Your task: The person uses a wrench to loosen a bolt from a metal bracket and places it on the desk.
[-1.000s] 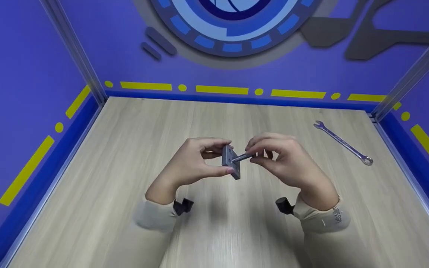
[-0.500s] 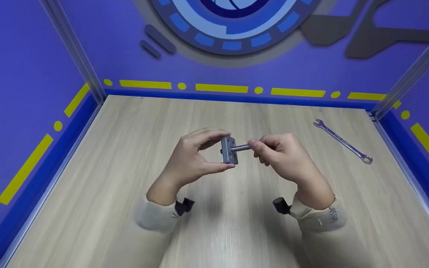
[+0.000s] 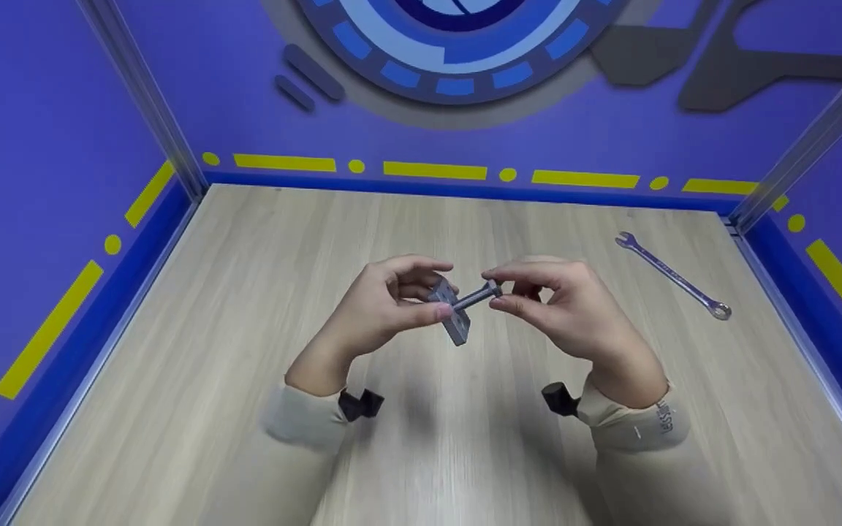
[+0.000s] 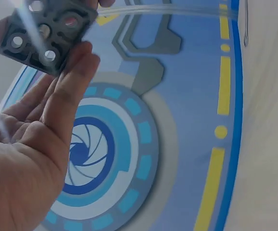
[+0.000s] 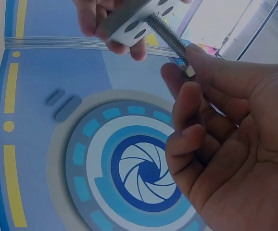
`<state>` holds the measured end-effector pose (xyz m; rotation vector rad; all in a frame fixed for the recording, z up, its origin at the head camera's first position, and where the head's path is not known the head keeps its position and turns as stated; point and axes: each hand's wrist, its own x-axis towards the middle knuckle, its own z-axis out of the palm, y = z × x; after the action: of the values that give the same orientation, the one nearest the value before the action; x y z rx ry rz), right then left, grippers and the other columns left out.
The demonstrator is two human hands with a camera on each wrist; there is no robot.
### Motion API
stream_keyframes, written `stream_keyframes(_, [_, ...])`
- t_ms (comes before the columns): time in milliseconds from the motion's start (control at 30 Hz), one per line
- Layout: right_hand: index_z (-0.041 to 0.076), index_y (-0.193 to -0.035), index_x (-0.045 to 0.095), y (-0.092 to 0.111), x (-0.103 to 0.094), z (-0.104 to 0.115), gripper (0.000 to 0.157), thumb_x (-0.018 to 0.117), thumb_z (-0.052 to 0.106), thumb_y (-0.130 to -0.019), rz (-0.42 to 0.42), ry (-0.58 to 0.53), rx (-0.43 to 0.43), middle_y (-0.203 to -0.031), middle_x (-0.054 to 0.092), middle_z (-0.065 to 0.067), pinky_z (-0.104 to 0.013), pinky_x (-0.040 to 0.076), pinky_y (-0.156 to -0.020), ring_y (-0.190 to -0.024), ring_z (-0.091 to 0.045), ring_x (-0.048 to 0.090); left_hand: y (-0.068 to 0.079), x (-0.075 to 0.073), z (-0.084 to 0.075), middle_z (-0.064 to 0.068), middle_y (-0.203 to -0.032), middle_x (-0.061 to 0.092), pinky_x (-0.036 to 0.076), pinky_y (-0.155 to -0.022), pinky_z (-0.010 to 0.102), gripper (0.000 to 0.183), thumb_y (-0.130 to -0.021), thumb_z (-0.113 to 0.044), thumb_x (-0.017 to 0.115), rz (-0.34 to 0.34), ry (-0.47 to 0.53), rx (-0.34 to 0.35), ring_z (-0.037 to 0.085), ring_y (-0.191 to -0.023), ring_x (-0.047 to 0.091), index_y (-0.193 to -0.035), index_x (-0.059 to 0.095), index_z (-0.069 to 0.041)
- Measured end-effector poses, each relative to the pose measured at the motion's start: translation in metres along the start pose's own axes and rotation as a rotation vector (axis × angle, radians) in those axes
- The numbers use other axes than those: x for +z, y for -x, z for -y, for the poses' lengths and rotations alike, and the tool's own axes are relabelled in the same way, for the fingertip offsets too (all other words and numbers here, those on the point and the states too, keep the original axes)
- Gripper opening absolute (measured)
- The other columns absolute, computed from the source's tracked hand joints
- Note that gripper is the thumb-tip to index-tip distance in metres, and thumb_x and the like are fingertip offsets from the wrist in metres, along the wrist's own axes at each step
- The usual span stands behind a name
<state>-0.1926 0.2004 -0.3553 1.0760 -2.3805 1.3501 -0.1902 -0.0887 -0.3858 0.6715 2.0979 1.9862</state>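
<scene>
My left hand (image 3: 373,310) grips a small grey metal plate (image 3: 457,332) by its edges, above the table. The left wrist view shows the plate (image 4: 31,33) with several holes and a bolt end filling the middle one. On the other side, the bolt (image 3: 473,297) sticks out slantwise toward my right hand (image 3: 574,307). Thumb and index finger of that hand pinch the bolt at its hex head (image 3: 492,288). Threads show along the bolt (image 5: 170,38) between the plate (image 5: 129,24) and my right fingers (image 5: 187,103) in the right wrist view.
A combination wrench (image 3: 673,275) lies on the light wooden table (image 3: 282,241), right of my right hand. Blue-purple panels (image 3: 421,139) with metal corner posts (image 3: 139,95) wall in the back and sides. A small black device (image 3: 362,404) sits at each wrist.
The right hand twisted inward around the bolt, then turned back, and its fingers now lie at the bolt head. The plate and bolt have tilted, and the left thumb has shifted onto the plate's face.
</scene>
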Motion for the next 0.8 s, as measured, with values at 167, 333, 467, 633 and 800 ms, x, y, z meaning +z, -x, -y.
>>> stream_keyframes(167, [0.005,-0.119,0.087,-0.001,0.002,-0.003,0.033,0.090,-0.010,-0.089,-0.009,-0.034,-0.125,-0.104,0.085,-0.009,-0.014,0.055,-0.067,-0.074,-0.007,0.065,0.000,-0.002,0.003,0.008,-0.120,0.079,0.072,-0.101,0.032,0.059,-0.095,-0.029,0.088,0.051,0.090,-0.060,0.012,-0.104,0.080,-0.141,0.073,0.004])
stream_keyframes(333, [0.005,-0.135,0.079,-0.001,-0.001,0.001,0.051,0.094,-0.005,-0.087,0.014,-0.059,-0.037,-0.112,0.082,-0.008,-0.017,0.054,-0.067,-0.076,-0.010,0.065,0.002,-0.002,-0.001,0.013,-0.127,0.081,0.072,-0.101,0.033,0.059,-0.090,-0.022,0.095,0.024,0.075,-0.002,0.017,-0.110,0.081,-0.140,0.074,0.004])
stream_keyframes(467, [0.005,-0.129,0.080,-0.001,-0.001,0.007,0.032,0.088,0.008,-0.099,0.016,-0.044,0.173,-0.100,0.079,-0.002,-0.019,0.055,-0.064,-0.075,-0.011,0.065,0.003,0.003,-0.003,0.015,-0.134,0.080,0.069,-0.111,0.037,0.063,-0.082,-0.009,0.101,-0.037,0.000,0.166,0.022,-0.120,0.080,-0.139,0.076,-0.001])
stream_keyframes(633, [0.004,-0.074,0.076,-0.002,0.006,0.009,0.048,0.062,0.018,-0.118,0.009,-0.089,0.294,-0.058,0.066,-0.004,-0.023,0.052,-0.047,-0.050,-0.009,0.058,0.004,0.011,0.000,0.016,-0.133,0.078,0.063,-0.120,0.039,0.065,-0.077,-0.002,0.104,-0.101,-0.115,0.379,0.022,-0.128,0.076,-0.136,0.078,-0.001])
stream_keyframes(800, [0.009,-0.076,0.077,-0.001,0.008,0.009,0.040,0.068,0.019,-0.114,0.018,-0.070,0.254,-0.058,0.061,0.002,-0.021,0.046,-0.044,-0.050,-0.007,0.054,0.003,0.012,0.002,0.020,-0.134,0.076,0.063,-0.121,0.038,0.064,-0.079,-0.003,0.103,-0.105,-0.170,0.436,0.019,-0.128,0.074,-0.136,0.076,0.001])
